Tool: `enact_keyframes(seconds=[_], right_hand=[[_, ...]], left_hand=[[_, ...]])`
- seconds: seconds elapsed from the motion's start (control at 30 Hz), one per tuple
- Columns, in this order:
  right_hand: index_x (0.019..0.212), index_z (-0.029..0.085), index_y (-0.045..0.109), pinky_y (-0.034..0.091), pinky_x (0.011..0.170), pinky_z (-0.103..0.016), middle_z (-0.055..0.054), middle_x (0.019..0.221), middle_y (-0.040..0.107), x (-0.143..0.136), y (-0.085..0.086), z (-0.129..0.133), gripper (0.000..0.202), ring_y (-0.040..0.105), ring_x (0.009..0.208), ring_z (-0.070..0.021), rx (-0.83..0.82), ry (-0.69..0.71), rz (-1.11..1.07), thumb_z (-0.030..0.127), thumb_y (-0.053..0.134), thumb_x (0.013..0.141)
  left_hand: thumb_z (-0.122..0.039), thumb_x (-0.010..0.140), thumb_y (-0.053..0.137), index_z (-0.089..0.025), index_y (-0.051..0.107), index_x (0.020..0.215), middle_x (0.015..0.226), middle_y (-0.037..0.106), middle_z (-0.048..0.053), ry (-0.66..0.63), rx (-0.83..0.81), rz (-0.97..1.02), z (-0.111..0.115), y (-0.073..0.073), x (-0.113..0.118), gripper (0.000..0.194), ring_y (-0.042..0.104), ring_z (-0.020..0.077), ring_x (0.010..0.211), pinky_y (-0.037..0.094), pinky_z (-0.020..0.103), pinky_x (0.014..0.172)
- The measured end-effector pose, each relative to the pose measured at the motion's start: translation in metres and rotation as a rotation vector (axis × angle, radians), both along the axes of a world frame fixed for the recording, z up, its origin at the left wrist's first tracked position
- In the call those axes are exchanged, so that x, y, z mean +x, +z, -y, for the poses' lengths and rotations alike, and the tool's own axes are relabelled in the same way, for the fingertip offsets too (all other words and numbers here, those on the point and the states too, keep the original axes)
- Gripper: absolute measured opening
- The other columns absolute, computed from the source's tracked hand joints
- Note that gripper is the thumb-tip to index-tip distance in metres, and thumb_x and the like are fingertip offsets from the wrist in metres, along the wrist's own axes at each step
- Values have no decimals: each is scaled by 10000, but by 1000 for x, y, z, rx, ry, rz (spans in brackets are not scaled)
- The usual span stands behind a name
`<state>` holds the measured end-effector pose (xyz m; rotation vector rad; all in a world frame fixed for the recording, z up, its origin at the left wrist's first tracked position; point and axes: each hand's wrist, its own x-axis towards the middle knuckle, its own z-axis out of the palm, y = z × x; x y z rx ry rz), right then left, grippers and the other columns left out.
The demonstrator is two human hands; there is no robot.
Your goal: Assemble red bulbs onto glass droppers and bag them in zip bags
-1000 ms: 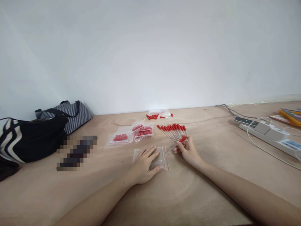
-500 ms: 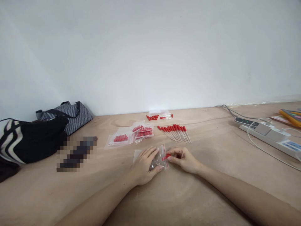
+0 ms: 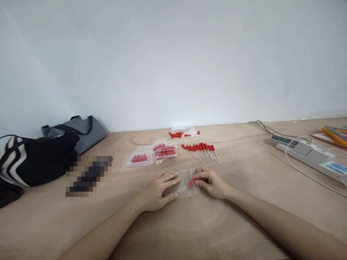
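Observation:
A small clear zip bag (image 3: pixel 182 187) lies flat on the table between my hands, its red-striped mouth facing right. My left hand (image 3: pixel 159 191) rests spread out, with fingertips on the bag's left part. At the mouth, my right hand (image 3: pixel 211 183) is closed in a pinch on the end of a red rubber bulb (image 3: pixel 190 183). Most of that bulb shows through the plastic, inside the bag. Beyond my right hand lies a row of droppers (image 3: pixel 202 151), pale thin tubes with red bulb tops.
Filled zip bags of red bulbs (image 3: pixel 139 159) overlap at centre left. Farther back are loose red bulbs (image 3: pixel 176 135) beside a clear bag (image 3: pixel 184 129). A black bag (image 3: pixel 51 159) and a striped bag (image 3: pixel 92 135) stand left. A power strip (image 3: pixel 311 159) with cables lies right.
The red bulb has gone deeper into the bag, with my right hand following slightly right. My left hand has slid left and uncovered more of the bag.

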<state>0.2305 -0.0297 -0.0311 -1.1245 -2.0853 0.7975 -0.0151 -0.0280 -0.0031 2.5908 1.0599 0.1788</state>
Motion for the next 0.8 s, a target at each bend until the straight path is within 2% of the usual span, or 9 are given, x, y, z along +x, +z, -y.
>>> enact_keyframes(seconds=[0.13, 0.27, 0.33, 0.4, 0.5, 0.53, 0.6, 0.7, 0.8], right_hand=[[852, 279, 695, 396, 765, -275, -26, 804, 581, 0, 2, -1, 209, 510, 811, -142, 68, 45, 35, 277, 490, 813], [732, 229, 700, 411, 651, -235, -11, 717, 585, -2, -3, -3, 218, 523, 692, -119, 3, 17, -30, 354, 528, 781], [636, 186, 671, 394, 542, -217, 1, 627, 567, 0, -7, -7, 246, 497, 577, -105, -66, -61, -79, 394, 577, 728], [639, 162, 650, 375, 491, -210, 10, 582, 563, 5, -8, -13, 227, 474, 519, -96, -94, -138, -111, 380, 608, 688], [748, 161, 652, 400, 544, -210, -8, 674, 627, 18, 1, -29, 156, 527, 586, -109, -35, -352, 14, 289, 576, 699], [749, 171, 651, 404, 572, -209, -11, 711, 641, 23, 6, -37, 135, 546, 622, -114, -17, -479, 120, 259, 559, 702], [745, 161, 648, 403, 610, -225, -44, 762, 652, 32, 14, -53, 138, 572, 693, -143, -20, -616, 191, 228, 535, 704], [731, 149, 647, 399, 635, -267, -97, 780, 653, 36, 22, -78, 170, 589, 765, -208, -49, -760, 265, 276, 542, 692], [669, 152, 639, 398, 632, -280, -118, 742, 653, 29, 21, -96, 168, 601, 774, -242, -101, -839, 315, 307, 576, 649]], left_hand=[[-456, 848, 412, -263, 383, 1286, 1385, 326, 46, -13, -19, 10, 0, -2, 14, 479, 245, 226, 1292, 142, 482, 1063], [-459, 849, 409, -254, 381, 1288, 1386, 323, 55, -21, -6, 13, -1, -2, 17, 485, 250, 224, 1290, 146, 481, 1060], [-453, 851, 409, -251, 382, 1288, 1387, 323, 56, -21, -5, 10, 0, -2, 16, 482, 248, 222, 1291, 147, 480, 1061], [-445, 852, 411, -249, 384, 1287, 1386, 328, 57, -21, -5, 12, 0, -2, 14, 478, 248, 221, 1291, 143, 478, 1063], [-431, 844, 432, -239, 416, 1267, 1376, 347, 69, -10, 6, 36, 1, -3, 13, 465, 266, 229, 1282, 171, 466, 1061], [-427, 835, 448, -230, 435, 1254, 1374, 346, 79, 0, 12, 48, 1, -4, 13, 463, 276, 237, 1277, 200, 457, 1054], [-423, 812, 483, -208, 475, 1220, 1356, 357, 101, 22, 34, 89, 0, -6, 12, 461, 308, 254, 1256, 269, 437, 1029], [-412, 775, 534, -192, 517, 1170, 1269, 431, 115, 23, 80, 160, 0, -10, 11, 452, 395, 266, 1187, 342, 424, 983], [-389, 759, 560, -189, 532, 1138, 1182, 482, 105, 5, 99, 203, -1, -11, 10, 430, 458, 260, 1115, 375, 424, 951]])
